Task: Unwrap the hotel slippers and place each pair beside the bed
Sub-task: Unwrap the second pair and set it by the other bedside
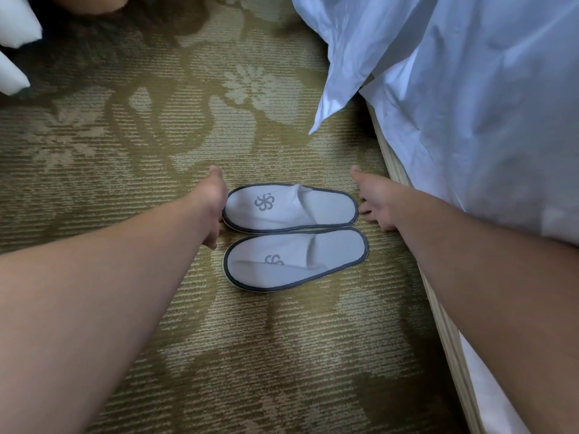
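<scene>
Slippers sit side by side on the carpet, unwrapped, no packaging on them that I can see. The far slipper and the near slipper lie with their long edges touching or all but touching, toes pointing away from the bed, heels toward its wooden edge. That reads to me as a pair set out for someone stepping down from the mattress, and the two hands bracket it as if squaring it up.

The left hand is at the toe end of the far slipper, fingers curled down against its rim; it looks like a nudge more than a hold, though the wrist covers the fingertips and I cannot tell whether anything is pinched. The right hand is at the heel end, fingers spread and grasping nothing, just beside the slipper; whether it touches is hard to say.

Only the one head view is given. The duvet hangs off the bed and hides the mattress side. At the top left, white pillows are cut off by the frame. Any second pair, and any wrapper, lies out of sight.
</scene>
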